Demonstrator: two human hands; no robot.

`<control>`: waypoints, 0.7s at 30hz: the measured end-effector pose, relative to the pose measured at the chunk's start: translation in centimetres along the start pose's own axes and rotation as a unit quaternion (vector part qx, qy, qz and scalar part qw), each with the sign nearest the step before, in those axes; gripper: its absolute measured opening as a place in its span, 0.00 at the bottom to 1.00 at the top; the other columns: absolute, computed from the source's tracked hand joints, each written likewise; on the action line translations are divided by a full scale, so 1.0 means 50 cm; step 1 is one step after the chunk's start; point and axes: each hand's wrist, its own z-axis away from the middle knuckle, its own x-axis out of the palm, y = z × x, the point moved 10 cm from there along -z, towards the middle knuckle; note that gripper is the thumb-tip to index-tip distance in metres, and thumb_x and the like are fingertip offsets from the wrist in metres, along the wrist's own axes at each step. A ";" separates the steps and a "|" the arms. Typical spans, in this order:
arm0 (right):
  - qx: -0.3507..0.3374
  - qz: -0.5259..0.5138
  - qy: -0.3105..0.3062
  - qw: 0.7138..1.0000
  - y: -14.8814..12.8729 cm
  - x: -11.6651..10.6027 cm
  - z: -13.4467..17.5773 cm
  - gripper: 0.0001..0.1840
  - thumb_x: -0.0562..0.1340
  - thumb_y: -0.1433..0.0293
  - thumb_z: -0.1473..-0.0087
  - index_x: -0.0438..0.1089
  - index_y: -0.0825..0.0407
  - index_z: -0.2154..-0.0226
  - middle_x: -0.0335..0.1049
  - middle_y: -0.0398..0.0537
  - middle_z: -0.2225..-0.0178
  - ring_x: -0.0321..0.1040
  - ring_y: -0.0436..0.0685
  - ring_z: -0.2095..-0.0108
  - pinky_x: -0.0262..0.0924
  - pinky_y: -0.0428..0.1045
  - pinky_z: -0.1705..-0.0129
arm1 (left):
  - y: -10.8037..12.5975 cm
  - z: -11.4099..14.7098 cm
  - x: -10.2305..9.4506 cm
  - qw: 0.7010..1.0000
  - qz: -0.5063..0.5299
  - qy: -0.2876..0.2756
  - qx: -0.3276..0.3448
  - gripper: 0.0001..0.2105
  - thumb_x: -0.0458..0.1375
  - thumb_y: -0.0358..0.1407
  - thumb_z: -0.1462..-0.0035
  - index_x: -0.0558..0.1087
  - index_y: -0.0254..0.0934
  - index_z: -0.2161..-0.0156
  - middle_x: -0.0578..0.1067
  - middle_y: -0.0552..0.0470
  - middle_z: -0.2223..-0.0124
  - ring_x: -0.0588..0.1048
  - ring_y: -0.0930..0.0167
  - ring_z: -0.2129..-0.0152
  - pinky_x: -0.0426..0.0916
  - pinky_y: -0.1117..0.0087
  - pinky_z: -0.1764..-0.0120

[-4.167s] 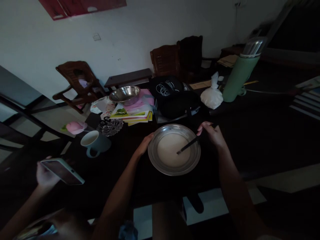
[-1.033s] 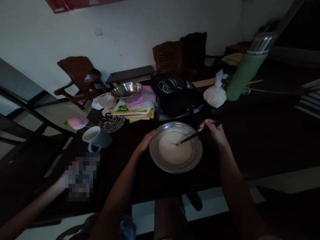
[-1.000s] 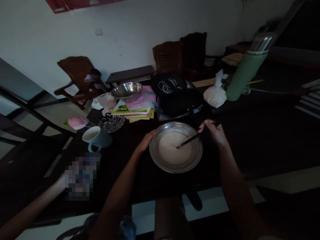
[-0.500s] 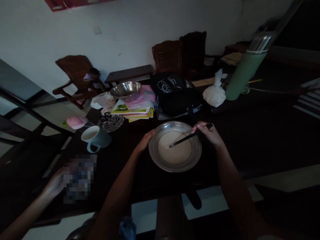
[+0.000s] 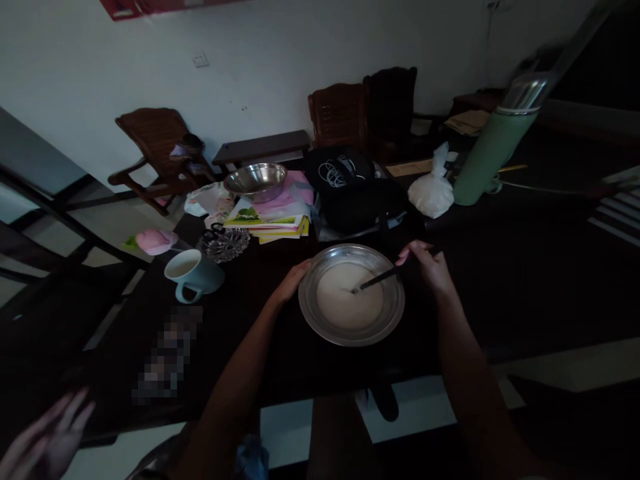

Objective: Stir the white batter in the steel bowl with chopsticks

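A wide metal bowl (image 5: 351,340) stands on the dark table in front of me, holding a pale, creamy liquid (image 5: 345,307). My left hand (image 5: 291,281) steadies the bowl by its left rim, the fingers closed along the outside. Over the right rim, my right hand (image 5: 431,265) grips a pair of dark chopsticks (image 5: 379,279). They slant down to the left, and their tips dip into the liquid near the middle of the bowl.
A light blue mug (image 5: 200,275), glass dish (image 5: 225,245) and pink flower (image 5: 154,241) stand left. Behind are books (image 5: 280,229), another metal bowl (image 5: 257,181), a black bag (image 5: 360,203), a knotted bag of white powder (image 5: 433,193) and a green thermos (image 5: 493,153). Another person's hand (image 5: 55,433) is lower left.
My right hand has shifted slightly right, drawing the chopstick tips rightward through the liquid. My left hand stays on the bowl. The other person's hand has left the blurred item and moved down-left.
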 end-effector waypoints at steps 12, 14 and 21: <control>0.003 -0.006 -0.013 1.000 0.000 0.005 0.002 0.26 0.62 0.44 0.44 0.76 0.47 0.77 0.75 0.45 0.81 0.73 0.58 0.74 0.68 0.53 0.62 | 0.003 0.000 -0.007 1.000 -0.005 0.016 0.004 0.33 0.59 0.59 0.44 0.78 0.34 0.45 0.79 0.42 0.43 0.72 0.51 0.43 0.63 0.52 0.38; 0.004 -0.007 -0.058 0.998 0.000 0.027 0.004 0.26 0.63 0.44 0.45 0.77 0.48 0.76 0.76 0.46 0.79 0.74 0.58 0.73 0.68 0.53 0.62 | 0.006 0.000 -0.005 1.000 -0.004 0.017 0.002 0.34 0.59 0.60 0.45 0.78 0.34 0.45 0.79 0.42 0.43 0.73 0.51 0.43 0.63 0.52 0.39; -0.018 -0.010 0.031 0.999 0.001 -0.011 -0.001 0.25 0.63 0.46 0.44 0.78 0.47 0.76 0.76 0.45 0.80 0.73 0.57 0.74 0.67 0.53 0.62 | 0.003 -0.004 -0.002 1.000 0.001 0.012 0.005 0.36 0.59 0.61 0.46 0.78 0.34 0.45 0.79 0.41 0.44 0.72 0.50 0.43 0.62 0.52 0.38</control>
